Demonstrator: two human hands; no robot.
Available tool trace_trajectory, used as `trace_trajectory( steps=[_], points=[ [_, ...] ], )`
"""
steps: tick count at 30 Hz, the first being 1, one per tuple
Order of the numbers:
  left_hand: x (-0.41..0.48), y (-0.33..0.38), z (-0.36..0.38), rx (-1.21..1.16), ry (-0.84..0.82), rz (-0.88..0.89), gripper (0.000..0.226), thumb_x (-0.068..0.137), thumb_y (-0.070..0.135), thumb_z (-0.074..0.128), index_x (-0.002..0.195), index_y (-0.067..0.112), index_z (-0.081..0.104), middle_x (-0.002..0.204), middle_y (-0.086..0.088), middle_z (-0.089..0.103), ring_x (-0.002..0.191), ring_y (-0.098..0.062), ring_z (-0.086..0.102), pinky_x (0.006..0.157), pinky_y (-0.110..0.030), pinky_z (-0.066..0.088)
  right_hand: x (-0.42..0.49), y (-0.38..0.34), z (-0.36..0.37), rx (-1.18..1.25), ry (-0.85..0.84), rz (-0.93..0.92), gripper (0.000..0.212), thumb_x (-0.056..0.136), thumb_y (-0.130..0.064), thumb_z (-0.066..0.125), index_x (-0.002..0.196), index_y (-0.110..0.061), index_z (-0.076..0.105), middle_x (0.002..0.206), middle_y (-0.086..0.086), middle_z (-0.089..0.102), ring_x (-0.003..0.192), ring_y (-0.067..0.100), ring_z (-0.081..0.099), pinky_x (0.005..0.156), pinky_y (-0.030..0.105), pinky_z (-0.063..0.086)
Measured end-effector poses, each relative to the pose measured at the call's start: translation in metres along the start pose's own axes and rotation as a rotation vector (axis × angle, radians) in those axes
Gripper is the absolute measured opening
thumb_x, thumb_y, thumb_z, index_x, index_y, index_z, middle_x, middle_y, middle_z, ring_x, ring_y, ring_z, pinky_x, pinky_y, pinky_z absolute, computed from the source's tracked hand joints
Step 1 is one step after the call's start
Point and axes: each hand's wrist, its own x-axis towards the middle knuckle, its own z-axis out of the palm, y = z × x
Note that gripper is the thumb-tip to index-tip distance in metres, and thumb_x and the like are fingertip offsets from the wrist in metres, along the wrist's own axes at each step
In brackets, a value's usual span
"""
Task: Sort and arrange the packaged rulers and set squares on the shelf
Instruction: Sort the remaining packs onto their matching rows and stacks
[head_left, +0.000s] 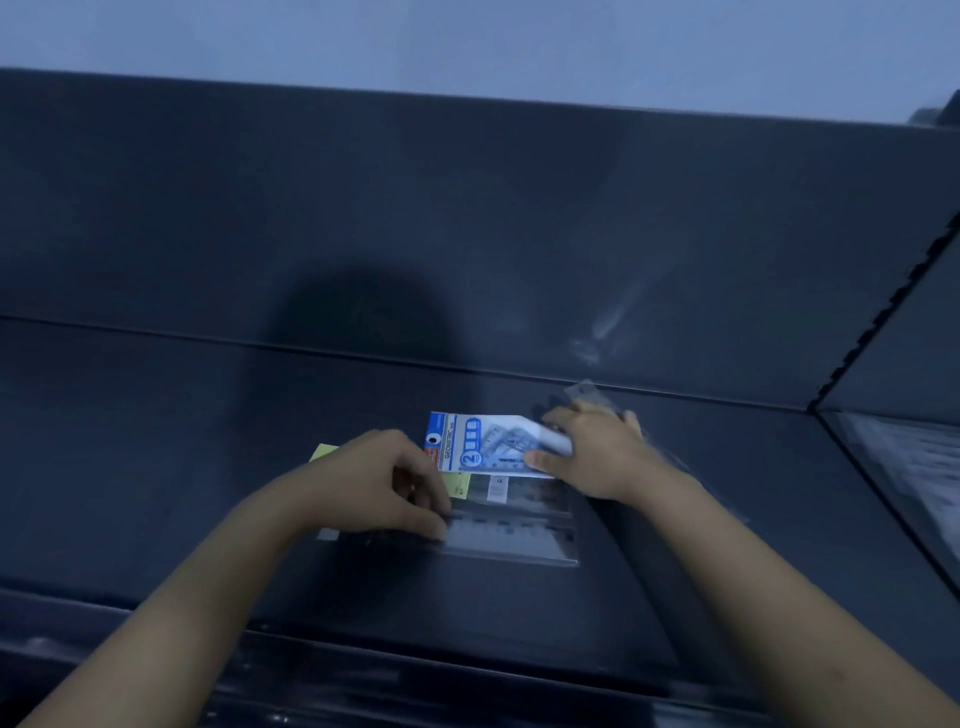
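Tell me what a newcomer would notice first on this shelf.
The blue-and-white set square pack stands out brightest, at the middle of the dark shelf, gripped by the right hand. Just in front of it the left hand holds the end of a clear ruler pack lying flat, a yellow card peeking out beside the hand. A round shadow falls on the back panel above.

The shelf (208, 415) is dark slate blue-grey, and the wall (467, 41) above it is pale blue-grey. The set square pack (478, 441) has a white card with blue bands, a large blue "2" and a small red corner patch. The yellow card (324, 451) is pale. The clear ruler pack (511, 535) shows dark scale marks and a white label (497, 488).
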Motion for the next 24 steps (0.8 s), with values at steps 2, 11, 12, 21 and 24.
trace_trajectory(
  steps=[2, 11, 12, 21, 24],
  points=[
    [0.002, -0.004, -0.007, 0.050, 0.140, -0.029, 0.018, 0.068, 0.028, 0.085, 0.083, 0.028, 0.075, 0.082, 0.001, 0.070, 0.073, -0.010, 0.062, 0.075, -0.031, 0.052, 0.001, -0.005, -0.002, -0.033, -0.010, -0.001, 0.058, 0.086, -0.063, 0.049, 0.135, -0.031, 0.045, 0.137, 0.004, 0.043, 0.131, 0.022, 0.035, 0.104, 0.043, 0.019],
    [0.014, -0.018, -0.038, 0.340, -0.079, -0.228, 0.051, 0.072, 0.025, 0.083, 0.116, 0.028, 0.056, 0.108, 0.007, 0.056, 0.088, -0.007, 0.051, 0.067, -0.005, 0.038, -0.012, -0.025, 0.007, 0.177, 0.027, 0.004, 0.063, 0.071, -0.061, 0.068, 0.118, -0.023, 0.048, 0.124, -0.003, 0.051, 0.121, 0.018, 0.042, 0.089, 0.036, 0.018],
    [0.015, -0.019, -0.039, 0.353, -0.092, -0.246, 0.050, 0.072, 0.025, 0.083, 0.114, 0.029, 0.055, 0.106, 0.008, 0.056, 0.085, -0.004, 0.050, 0.066, -0.006, 0.038, -0.013, -0.025, 0.004, 0.156, 0.025, 0.016, 0.065, 0.071, -0.060, 0.069, 0.120, -0.022, 0.048, 0.123, -0.003, 0.051, 0.120, 0.019, 0.042, 0.089, 0.036, 0.018],
    [0.025, -0.020, -0.045, 0.306, -0.187, -0.334, 0.037, 0.066, 0.026, 0.086, 0.087, 0.031, 0.057, 0.097, 0.008, 0.058, 0.080, -0.010, 0.055, 0.069, -0.026, 0.047, -0.018, -0.020, -0.012, 0.137, -0.106, 0.147, 0.059, 0.061, -0.048, 0.077, 0.106, -0.022, 0.052, 0.111, -0.003, 0.058, 0.110, 0.019, 0.049, 0.086, 0.037, 0.023],
    [0.027, -0.016, -0.046, 0.307, -0.221, -0.344, 0.037, 0.067, 0.025, 0.086, 0.087, 0.031, 0.056, 0.096, 0.007, 0.054, 0.079, -0.010, 0.052, 0.061, -0.024, 0.044, -0.024, -0.018, -0.017, 0.249, -0.105, 0.159, 0.057, 0.061, -0.041, 0.080, 0.101, -0.024, 0.044, 0.094, -0.013, 0.053, 0.098, 0.014, 0.046, 0.082, 0.035, 0.022]
  ],
)
